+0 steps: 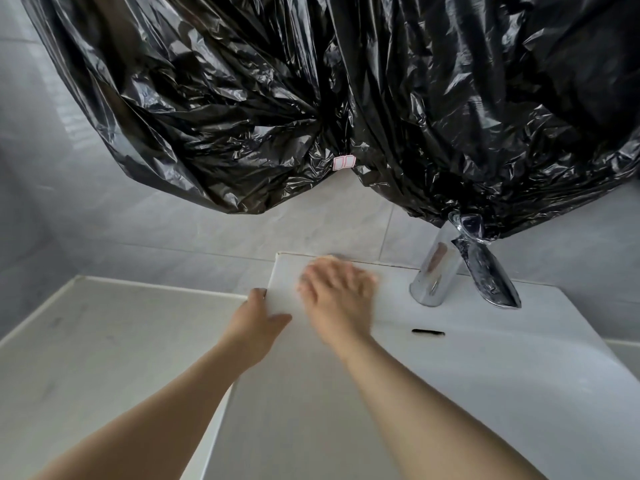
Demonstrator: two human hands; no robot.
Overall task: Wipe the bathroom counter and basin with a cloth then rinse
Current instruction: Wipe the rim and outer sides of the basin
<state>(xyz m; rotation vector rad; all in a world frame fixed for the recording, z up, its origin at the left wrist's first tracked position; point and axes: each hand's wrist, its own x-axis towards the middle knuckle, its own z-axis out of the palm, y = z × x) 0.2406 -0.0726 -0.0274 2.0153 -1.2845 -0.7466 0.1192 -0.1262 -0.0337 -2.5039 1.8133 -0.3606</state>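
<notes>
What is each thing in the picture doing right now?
Left hand: gripping the basin's left edge.
Right hand: flat on the basin's back ledge, blurred; no cloth visible.
Tap: no water running.
Basin: looks empty.
Black plastic sheet: hanging over the wall.

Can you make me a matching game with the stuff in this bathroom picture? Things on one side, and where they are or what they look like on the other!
Things:
1. Plastic sheet
2. Tap
3. Left hand
4. Right hand

Descriptions:
A. Shiny silver, standing at the back of the basin
B. Gripping the basin's left edge
C. Black and crinkly, hanging on the wall
D. Blurry, flat on the basin's back ledge

Pairs: 1-C, 2-A, 3-B, 4-D
</notes>
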